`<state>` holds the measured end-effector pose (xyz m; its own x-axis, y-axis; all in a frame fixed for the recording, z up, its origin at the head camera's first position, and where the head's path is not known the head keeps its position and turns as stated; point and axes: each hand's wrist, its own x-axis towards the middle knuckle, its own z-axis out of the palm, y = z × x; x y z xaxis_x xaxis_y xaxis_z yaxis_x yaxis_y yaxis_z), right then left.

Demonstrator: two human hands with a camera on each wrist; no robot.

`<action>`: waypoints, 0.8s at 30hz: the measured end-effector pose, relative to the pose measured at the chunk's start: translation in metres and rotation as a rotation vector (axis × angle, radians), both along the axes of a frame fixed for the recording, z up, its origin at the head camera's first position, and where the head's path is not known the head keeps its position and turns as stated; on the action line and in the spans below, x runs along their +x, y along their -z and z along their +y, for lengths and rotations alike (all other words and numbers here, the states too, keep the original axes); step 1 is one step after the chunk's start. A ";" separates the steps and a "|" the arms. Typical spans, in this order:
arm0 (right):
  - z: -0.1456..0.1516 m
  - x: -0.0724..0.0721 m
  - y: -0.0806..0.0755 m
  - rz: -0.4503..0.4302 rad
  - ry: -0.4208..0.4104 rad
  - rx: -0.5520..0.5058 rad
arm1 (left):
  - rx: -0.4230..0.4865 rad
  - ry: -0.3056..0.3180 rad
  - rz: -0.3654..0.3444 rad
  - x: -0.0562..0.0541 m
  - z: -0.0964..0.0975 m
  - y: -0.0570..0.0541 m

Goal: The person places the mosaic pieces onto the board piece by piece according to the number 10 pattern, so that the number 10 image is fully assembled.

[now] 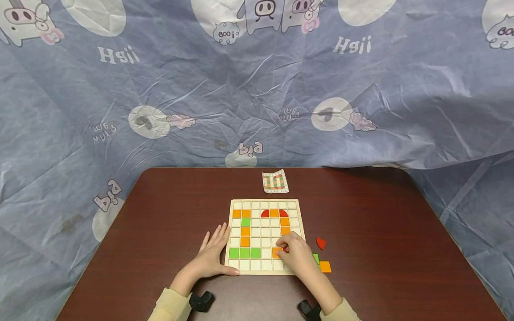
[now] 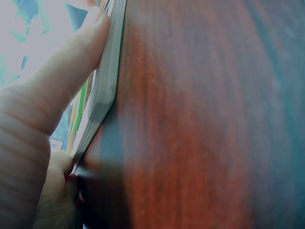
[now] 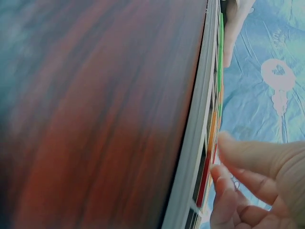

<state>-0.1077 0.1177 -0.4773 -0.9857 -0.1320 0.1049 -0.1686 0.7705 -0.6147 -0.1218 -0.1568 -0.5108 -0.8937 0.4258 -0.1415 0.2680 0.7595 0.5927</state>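
Note:
A square wooden grid board [image 1: 267,270] lies on the table with orange, green and red flat tiles in its cells. My left hand [image 1: 213,256] rests at its left side, fingers spread along the edge and thumb on the near left corner; the left wrist view shows the thumb [image 2: 71,67] against the rim. Over the near right part of the board is my right hand [image 1: 295,252]. Its thumb and fingertips are bent down by an orange square tile [image 1: 276,253] and a red piece [image 3: 204,181]. Whether they pinch a tile is hidden.
A red quarter-round tile [image 1: 321,243], a green tile [image 1: 316,258] and an orange square tile [image 1: 325,267] lie right of the board. Behind it is a creased pattern card [image 1: 275,182]. A patterned blue cloth [image 1: 241,89] hangs beyond the brown table [image 1: 361,214].

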 end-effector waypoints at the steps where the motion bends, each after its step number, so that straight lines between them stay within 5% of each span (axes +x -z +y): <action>1: 0.001 0.000 -0.001 -0.016 0.007 -0.017 | -0.009 0.000 -0.008 0.000 0.000 0.000; 8: 0.021 -0.003 -0.007 -0.117 0.073 -0.120 | -0.002 0.000 -0.007 0.000 0.000 0.000; 24: 0.094 -0.014 -0.010 -0.219 0.230 -0.168 | 0.012 0.000 -0.006 -0.001 0.000 -0.002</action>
